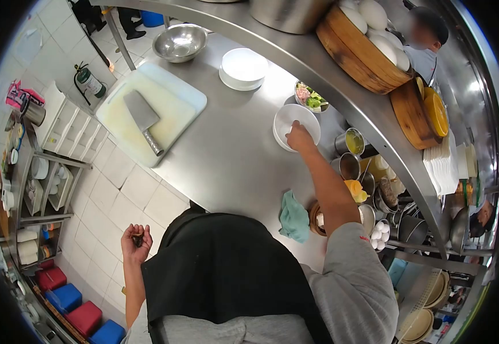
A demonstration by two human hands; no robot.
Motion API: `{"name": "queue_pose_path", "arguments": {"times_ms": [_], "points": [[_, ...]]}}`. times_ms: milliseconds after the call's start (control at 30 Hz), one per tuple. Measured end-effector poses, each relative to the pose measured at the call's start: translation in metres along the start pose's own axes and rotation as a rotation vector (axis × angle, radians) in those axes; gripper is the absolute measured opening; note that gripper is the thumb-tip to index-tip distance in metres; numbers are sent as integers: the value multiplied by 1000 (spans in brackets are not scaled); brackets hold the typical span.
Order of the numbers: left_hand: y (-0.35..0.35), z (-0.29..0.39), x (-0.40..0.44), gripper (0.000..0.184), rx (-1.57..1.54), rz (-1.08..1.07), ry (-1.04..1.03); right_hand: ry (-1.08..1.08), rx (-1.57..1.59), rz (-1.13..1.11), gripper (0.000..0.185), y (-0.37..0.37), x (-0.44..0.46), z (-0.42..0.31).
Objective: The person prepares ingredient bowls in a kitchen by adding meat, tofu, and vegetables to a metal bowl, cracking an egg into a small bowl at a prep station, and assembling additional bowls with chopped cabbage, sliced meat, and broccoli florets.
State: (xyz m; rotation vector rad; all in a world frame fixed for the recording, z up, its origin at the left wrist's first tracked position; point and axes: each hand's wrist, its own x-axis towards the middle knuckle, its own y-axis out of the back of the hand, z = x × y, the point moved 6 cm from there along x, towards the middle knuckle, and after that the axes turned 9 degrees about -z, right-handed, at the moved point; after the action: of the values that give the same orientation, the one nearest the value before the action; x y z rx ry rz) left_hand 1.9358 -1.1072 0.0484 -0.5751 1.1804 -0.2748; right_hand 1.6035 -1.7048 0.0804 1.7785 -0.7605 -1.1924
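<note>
My right hand (300,137) reaches into a white bowl (281,119) on the steel table, fingers bunched together and pointing down inside it. What the fingertips pinch, if anything, is hidden. Just behind that bowl, partly covered by the shelf, is a metal bowl of chopped pink and green food (311,97). My left hand (137,242) hangs off the table to the left, palm up with curled fingers. A small dark brown thing (138,240) lies in its palm; its kind is too small to tell.
A cleaver (141,112) lies on a white cutting board (172,92) at the left. Stacked white bowls (244,67) and a metal colander (180,43) stand behind. A green cloth (294,218) is near my right arm. The overhead shelf (347,86) holds bamboo steamers (364,57).
</note>
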Motion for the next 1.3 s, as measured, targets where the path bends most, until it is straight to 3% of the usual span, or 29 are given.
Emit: {"name": "queue_pose_path", "arguments": {"times_ms": [433, 567, 667, 767, 800, 900, 933, 1000, 1033, 1067, 1133, 1167, 1300], "points": [[-8, -2, 1, 22, 58, -54, 13, -25, -92, -80, 57, 11, -13, -8], [-22, 2, 4, 22, 92, -106, 27, -58, -223, -36, 57, 36, -31, -20], [-55, 6, 4, 21, 176, -208, 41, 34, -209, 185, 57, 75, -51, -27], [-105, 4, 8, 19, 252, -299, 61, 127, 23, 456, 55, 116, -68, -13], [-119, 3, 17, 18, 292, -338, 109, 16, 80, 442, 44, 111, -59, 8], [-171, -20, 54, 15, 329, -469, 243, 423, 2268, -14, 33, 46, -11, 65], [-196, -35, 66, 14, 337, -596, 302, 334, 2580, -158, 27, 36, -33, 47], [-246, -70, 87, 24, 483, -677, 435, 383, 2644, -19, 26, 15, -69, 23], [-274, -88, 85, 27, 612, -549, 438, 410, 2673, 52, 26, 5, -89, 14], [-299, -110, 96, 23, 648, -677, 522, 448, 2728, 38, 27, -4, -115, 4], [-343, -158, 131, 15, 742, -675, 607, 559, 2776, -33, 30, -24, -171, -13], [-372, -182, 128, 15, 850, -696, 580, 631, 2767, -89, 32, -35, -201, -17], [-467, -288, 144, 23, 1362, -997, 410, 539, 2725, 150, 38, -88, -315, -27]]}}
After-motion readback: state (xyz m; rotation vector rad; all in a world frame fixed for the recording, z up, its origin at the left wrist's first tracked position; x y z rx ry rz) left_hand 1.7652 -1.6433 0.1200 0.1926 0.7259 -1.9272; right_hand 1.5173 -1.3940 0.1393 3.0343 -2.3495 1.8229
